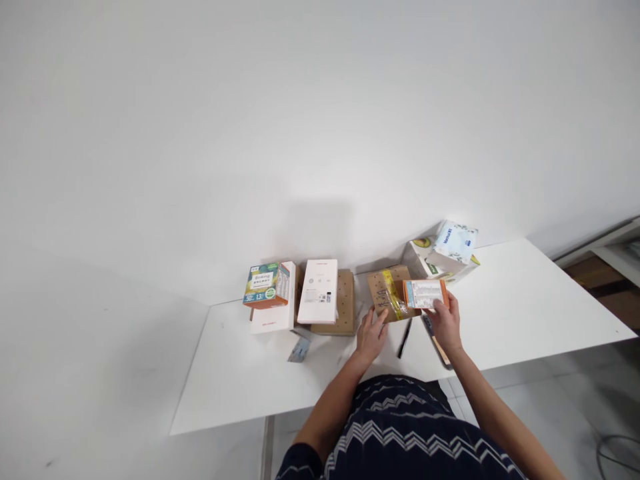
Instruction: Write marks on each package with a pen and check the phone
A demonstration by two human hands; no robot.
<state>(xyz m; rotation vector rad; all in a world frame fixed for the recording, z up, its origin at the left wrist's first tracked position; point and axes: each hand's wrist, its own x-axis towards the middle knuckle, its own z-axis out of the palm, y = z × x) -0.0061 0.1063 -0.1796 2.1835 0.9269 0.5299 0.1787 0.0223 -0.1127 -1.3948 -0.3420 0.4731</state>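
Note:
My right hand [445,325] grips a small orange-edged box with a printed white label [424,293], held just above the table. My left hand [371,335] rests with fingers spread against the near edge of a brown cardboard box with yellow tape [387,293]. The small box overlaps that cardboard box's right side. A black pen [405,338] lies on the white table [525,300] between my two hands.
At the left stand a colourful box [267,285] on a white box [273,319], a white flat box [319,291] and a perforated brown board [345,301]. A tissue pack [455,243] tops a white box [420,259] at the back right. A small card [299,350] lies near the front.

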